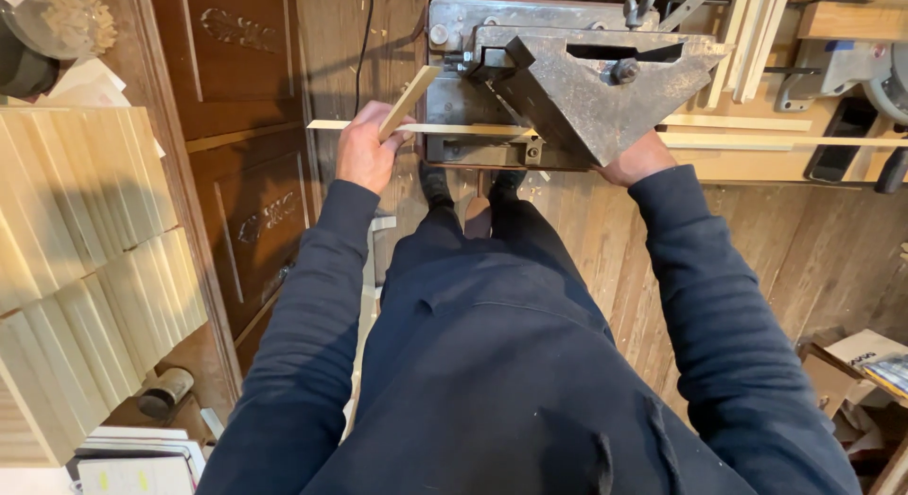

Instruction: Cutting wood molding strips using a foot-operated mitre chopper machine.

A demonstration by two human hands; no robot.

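Observation:
I stand over a grey metal cutting machine point(577, 88) with a triangular guard. A long thin wooden strip point(473, 130) lies across its bed from left to right. My left hand point(367, 153) is closed around a short pale wood piece point(410, 100) that angles up to the right, and it rests against the strip's left end. My right hand point(638, 159) is mostly hidden under the guard's lower edge, by the strip; I cannot see its fingers.
Stacks of pale cut wood pieces point(85, 259) fill the left side. A dark carved wooden cabinet point(246, 126) stands behind them. More strips point(747, 32) and a power saw point(851, 69) lie at the right. A cardboard box point(851, 363) sits on the plank floor.

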